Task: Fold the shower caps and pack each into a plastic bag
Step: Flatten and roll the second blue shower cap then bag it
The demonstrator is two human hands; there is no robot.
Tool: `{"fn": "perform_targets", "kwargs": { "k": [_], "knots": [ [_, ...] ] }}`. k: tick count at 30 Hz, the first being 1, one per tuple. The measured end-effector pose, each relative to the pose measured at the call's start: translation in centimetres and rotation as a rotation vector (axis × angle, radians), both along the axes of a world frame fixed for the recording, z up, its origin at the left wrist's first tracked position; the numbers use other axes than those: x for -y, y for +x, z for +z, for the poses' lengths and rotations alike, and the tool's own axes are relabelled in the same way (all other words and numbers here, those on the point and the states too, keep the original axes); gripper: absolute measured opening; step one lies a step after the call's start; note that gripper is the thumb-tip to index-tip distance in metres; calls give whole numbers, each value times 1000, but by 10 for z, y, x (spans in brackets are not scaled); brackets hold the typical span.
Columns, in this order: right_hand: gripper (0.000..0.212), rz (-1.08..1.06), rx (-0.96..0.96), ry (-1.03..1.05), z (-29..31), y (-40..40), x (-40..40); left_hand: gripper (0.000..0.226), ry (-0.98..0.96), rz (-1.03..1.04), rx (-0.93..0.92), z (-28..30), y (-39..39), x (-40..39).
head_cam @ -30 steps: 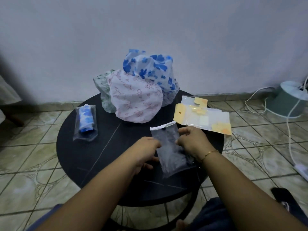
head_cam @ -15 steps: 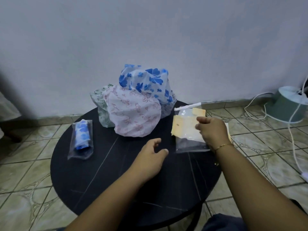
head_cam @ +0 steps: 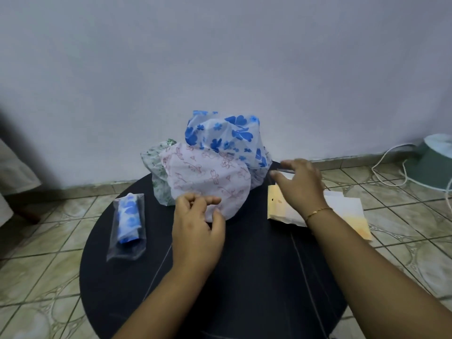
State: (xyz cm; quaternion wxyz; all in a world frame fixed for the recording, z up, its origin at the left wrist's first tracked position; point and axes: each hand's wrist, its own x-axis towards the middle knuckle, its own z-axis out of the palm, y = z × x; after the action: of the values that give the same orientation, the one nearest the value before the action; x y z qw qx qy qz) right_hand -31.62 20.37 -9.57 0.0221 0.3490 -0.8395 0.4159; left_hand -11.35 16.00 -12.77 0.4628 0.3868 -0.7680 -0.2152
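Three unfolded shower caps are piled at the back of the round black table (head_cam: 244, 277): a pink-printed cap (head_cam: 208, 177) in front, a blue-flowered cap (head_cam: 227, 135) on top behind it, and a green-printed cap (head_cam: 156, 162) at the left. My left hand (head_cam: 195, 231) is at the pink cap's lower front edge, fingers curled and apart, holding nothing that I can see. My right hand (head_cam: 298, 184) hovers, blurred, with spread fingers over the stack of clear plastic bags (head_cam: 347, 209) at the table's right edge. A bag holding a rolled blue cap (head_cam: 128, 223) lies at the left.
The table stands on a tiled floor close to a pale wall. A round grey-green appliance (head_cam: 435, 165) with white cables (head_cam: 381, 167) sits on the floor at the far right. Pale fabric shows at the left border.
My right hand carried the empty clear bag from the table's middle to the bag stack on the right and let it go. My left hand moved forward to the pink cap.
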Motion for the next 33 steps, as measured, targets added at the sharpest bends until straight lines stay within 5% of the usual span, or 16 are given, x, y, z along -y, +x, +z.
{"fn": "perform_targets", "kwargs": {
  "k": [5, 14, 19, 25, 33],
  "knots": [
    [72, 133, 59, -172, 9, 28, 42, 33, -175, 94, 160, -11, 3, 14],
    [22, 80, 424, -613, 14, 41, 66, 54, -77, 39, 564, -20, 13, 44],
    [4, 20, 500, -924, 26, 45, 56, 57, -60, 46, 597, -17, 18, 45],
    [8, 26, 554, -1210, 48, 47, 30, 54, -79, 37, 569, -18, 16, 45],
    [7, 60, 499, -1309, 68, 54, -30, 62, -272, 91, 423, -27, 20, 47]
  ]
}}
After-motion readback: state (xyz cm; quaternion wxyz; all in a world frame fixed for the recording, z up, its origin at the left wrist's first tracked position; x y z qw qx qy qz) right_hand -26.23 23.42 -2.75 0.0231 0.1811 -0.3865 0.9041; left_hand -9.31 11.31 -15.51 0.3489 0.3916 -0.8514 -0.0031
